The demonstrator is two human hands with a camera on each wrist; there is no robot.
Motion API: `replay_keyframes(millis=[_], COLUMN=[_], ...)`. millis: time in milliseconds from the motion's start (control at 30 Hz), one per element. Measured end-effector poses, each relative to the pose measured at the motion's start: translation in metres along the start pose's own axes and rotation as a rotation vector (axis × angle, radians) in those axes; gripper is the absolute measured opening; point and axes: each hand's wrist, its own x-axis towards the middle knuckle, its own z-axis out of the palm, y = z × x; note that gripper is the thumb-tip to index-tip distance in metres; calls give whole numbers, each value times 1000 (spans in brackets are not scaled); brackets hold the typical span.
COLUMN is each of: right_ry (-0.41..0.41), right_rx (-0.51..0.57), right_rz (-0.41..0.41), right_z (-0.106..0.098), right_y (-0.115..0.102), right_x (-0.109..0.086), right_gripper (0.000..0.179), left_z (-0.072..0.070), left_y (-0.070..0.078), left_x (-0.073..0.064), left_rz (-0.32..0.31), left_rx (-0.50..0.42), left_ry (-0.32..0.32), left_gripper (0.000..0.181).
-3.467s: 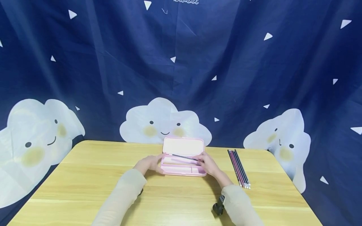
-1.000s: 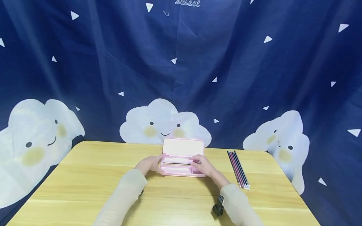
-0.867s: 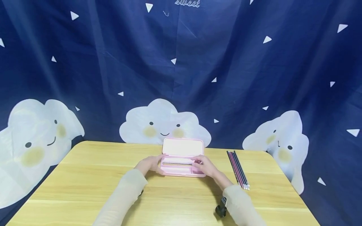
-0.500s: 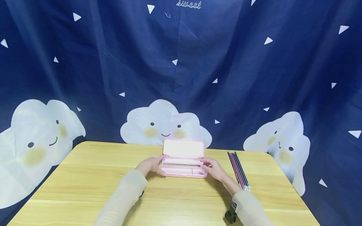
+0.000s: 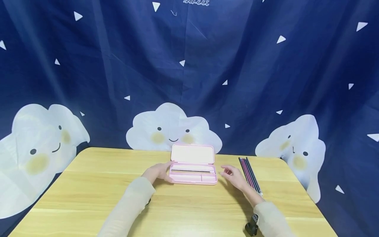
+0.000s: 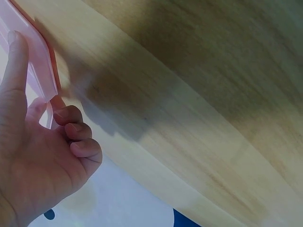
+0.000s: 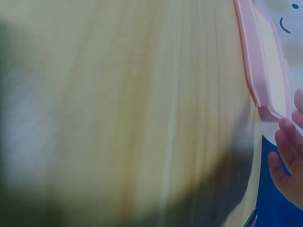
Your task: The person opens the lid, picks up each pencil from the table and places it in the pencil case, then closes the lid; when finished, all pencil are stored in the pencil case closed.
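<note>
A pink pencil case (image 5: 192, 154) lies with its lid raised, in the middle near the table's far edge. One dark pencil (image 5: 192, 171) lies lengthwise in its rear compartment. My left hand (image 5: 158, 171) grips the case's left end; in the left wrist view the thumb lies along the pink wall (image 6: 40, 56), the index finger reaches behind, and the other fingers curl. To the right of the case my right hand (image 5: 234, 176) hovers with loosely bent fingers, holding nothing. Just beyond it lies a row of several dark and reddish pencils (image 5: 249, 171), partly behind the right wrist.
The wooden table (image 5: 189, 210) carries the case and the pencil row. Behind it hangs a dark blue curtain (image 5: 207, 82) with smiling clouds and white triangles. A black wrist device (image 5: 252, 225) shows under the right sleeve.
My right hand lowered a dark pencil into the case's rear compartment, let go of it and moved right, out of the case toward the pencil row. The left hand stayed on the case.
</note>
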Motion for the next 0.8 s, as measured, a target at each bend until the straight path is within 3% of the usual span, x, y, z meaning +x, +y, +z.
replay_keyframes(millis=[333, 500, 800], right_ry=[111, 150, 170], right_rx=[-148, -191, -369], right_rz=[132, 163, 181], right_z=[-12, -20, -29], right_y=[5, 8, 18], right_x=[-11, -16, -25], right_gripper=[35, 38, 49], left_z=[1, 1, 1], left_y=[-1, -1, -2], left_x=[2, 2, 1], left_rz=[-6, 0, -4], left_rx=[7, 4, -13], left_ry=[0, 3, -5], left_gripper=[97, 96, 96])
